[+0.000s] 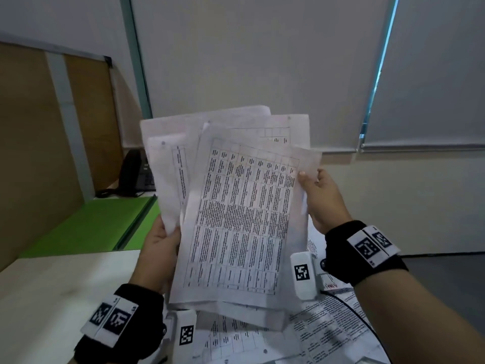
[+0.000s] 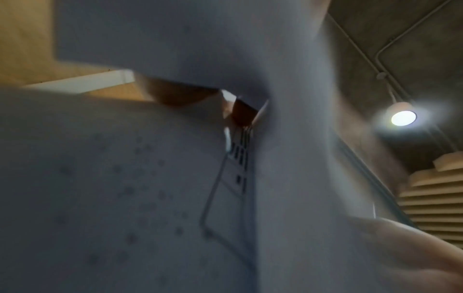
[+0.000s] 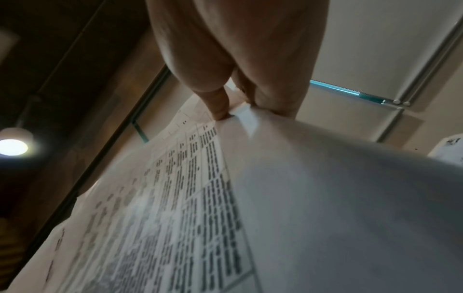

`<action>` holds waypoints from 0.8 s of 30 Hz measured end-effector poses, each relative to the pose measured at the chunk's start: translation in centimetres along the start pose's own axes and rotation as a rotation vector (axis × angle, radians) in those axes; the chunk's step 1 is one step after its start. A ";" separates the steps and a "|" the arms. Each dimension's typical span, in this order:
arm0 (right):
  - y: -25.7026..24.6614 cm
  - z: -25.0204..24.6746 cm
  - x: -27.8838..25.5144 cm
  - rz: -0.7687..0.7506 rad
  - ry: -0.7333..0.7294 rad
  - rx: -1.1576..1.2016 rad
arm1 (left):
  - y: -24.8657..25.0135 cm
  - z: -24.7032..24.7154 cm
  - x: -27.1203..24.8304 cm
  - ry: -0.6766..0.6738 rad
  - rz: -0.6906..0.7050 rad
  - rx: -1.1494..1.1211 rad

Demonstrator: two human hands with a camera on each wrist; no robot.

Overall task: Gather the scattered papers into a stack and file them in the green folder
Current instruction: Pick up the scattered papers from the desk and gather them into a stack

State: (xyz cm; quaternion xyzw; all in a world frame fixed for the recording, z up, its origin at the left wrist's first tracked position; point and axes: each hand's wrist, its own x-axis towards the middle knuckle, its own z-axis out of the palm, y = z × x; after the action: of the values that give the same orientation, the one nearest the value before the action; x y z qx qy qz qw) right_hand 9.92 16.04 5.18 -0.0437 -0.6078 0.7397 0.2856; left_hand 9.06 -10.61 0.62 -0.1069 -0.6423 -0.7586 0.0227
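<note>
Several printed papers are gathered but fanned unevenly, gripped at their side edges by the left hand and right hand above the surface, while loose sheets remain below and the green folder waits at the surface's far left edge.

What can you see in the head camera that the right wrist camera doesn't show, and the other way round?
Only the head view shows the green folder lying open on the desk, the black phone behind it, the left hand gripping the lower left of the held papers, and more papers lying underneath. Only the right wrist view shows a lit ceiling lamp and the thumb pressing the sheets' edge against the fingers. Both show the right hand pinching the uneven bundle of printed tables, and the window blinds.
</note>
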 end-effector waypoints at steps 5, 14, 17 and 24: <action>0.9 0.1 -0.9 0.045 -0.016 0.012 | -0.6 0.1 -0.6 -0.019 -0.083 0.027; -0.7 2.5 -3.2 -0.369 0.128 -0.070 | 1.6 1.9 -0.8 0.021 0.133 0.140; -1.1 3.0 -4.0 -0.454 0.144 -0.126 | 1.3 1.5 -0.7 -0.009 0.166 0.067; 0.8 1.8 -5.9 -0.194 -0.004 -0.257 | 0.3 1.0 -0.4 0.074 0.182 0.165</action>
State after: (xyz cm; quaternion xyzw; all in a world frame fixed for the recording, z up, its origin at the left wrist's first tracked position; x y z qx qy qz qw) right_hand 13.81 11.61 3.28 -0.0193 -0.6993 0.6249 0.3465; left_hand 9.65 -9.71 1.02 -0.1342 -0.6890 -0.7013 0.1239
